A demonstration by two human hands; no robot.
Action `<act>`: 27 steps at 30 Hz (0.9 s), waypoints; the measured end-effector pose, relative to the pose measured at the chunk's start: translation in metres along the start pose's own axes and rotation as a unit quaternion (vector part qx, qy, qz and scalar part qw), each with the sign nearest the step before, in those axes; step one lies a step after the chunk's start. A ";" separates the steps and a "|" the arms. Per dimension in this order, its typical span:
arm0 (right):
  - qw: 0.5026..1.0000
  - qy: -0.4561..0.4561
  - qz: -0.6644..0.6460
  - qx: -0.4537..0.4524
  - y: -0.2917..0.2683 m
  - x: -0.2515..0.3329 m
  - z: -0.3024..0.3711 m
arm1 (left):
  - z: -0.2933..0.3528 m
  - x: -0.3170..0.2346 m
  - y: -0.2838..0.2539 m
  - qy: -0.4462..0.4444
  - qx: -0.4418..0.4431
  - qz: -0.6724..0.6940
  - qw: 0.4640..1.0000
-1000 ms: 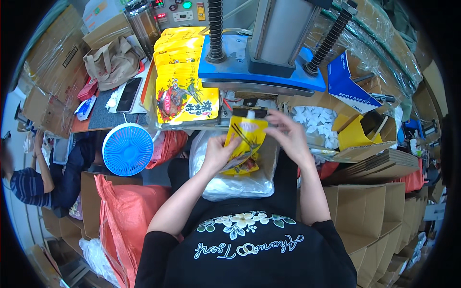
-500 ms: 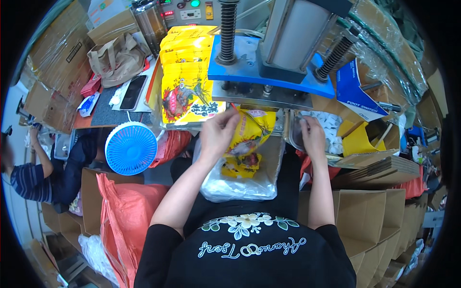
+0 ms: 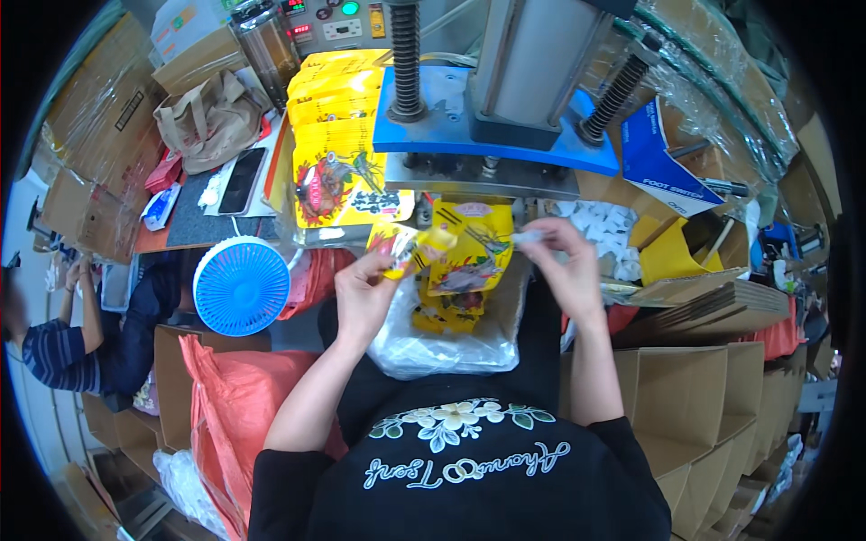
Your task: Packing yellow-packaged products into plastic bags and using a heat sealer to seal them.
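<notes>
My left hand point(image 3: 363, 298) pinches a yellow printed pouch point(image 3: 383, 243) by its lower edge, to the left of the press. The fingers of my right hand point(image 3: 571, 270) are closed on a small whitish sachet point(image 3: 529, 236). Between my hands another yellow pouch point(image 3: 471, 252) hangs at the front of the press point(image 3: 492, 176). Below it, a box lined with clear plastic point(image 3: 442, 354) sits against my lap with several yellow pouches point(image 3: 442, 316) inside.
Stacked yellow pouches point(image 3: 338, 135) lie left of the press. Small white sachets point(image 3: 600, 230) fill a carton at right. A blue fan point(image 3: 242, 285), a phone point(image 3: 243, 182) and a red sack point(image 3: 244, 388) are at left. Cardboard boxes point(image 3: 677, 397) stand at right. Another person point(image 3: 63, 343) sits far left.
My left hand has drawn left and toward me, with a yellow pouch in its fingers. My right hand has come away from the white sachets toward the hanging pouch, holding a small sachet.
</notes>
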State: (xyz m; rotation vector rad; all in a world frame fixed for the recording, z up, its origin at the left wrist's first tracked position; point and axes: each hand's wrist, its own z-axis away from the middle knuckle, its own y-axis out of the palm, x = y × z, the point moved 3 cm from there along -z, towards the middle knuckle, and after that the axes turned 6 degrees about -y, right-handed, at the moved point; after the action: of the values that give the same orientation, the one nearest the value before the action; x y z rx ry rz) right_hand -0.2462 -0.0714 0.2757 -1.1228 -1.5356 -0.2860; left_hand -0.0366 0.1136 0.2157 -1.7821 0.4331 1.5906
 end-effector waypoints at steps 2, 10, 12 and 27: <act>0.998 -0.035 0.024 0.055 0.018 0.024 0.004 | 0.007 0.015 0.016 0.002 0.027 0.000 1.000; 0.974 0.058 -0.142 0.165 0.044 -0.019 0.009 | 0.026 0.025 0.053 -0.066 0.189 0.101 0.975; 0.991 0.026 -0.102 0.087 0.036 -0.023 0.002 | 0.014 0.015 0.056 -0.085 0.186 0.024 0.979; 0.901 -0.013 0.433 -0.024 -0.055 -0.089 0.007 | -0.044 0.006 0.084 -0.148 0.143 0.188 0.960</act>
State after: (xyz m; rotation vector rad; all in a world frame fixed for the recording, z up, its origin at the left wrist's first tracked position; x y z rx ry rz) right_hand -0.3029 -0.1375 0.2179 -1.7303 -0.9177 0.3033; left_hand -0.0588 0.0258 0.1871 -1.2698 0.8469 1.9059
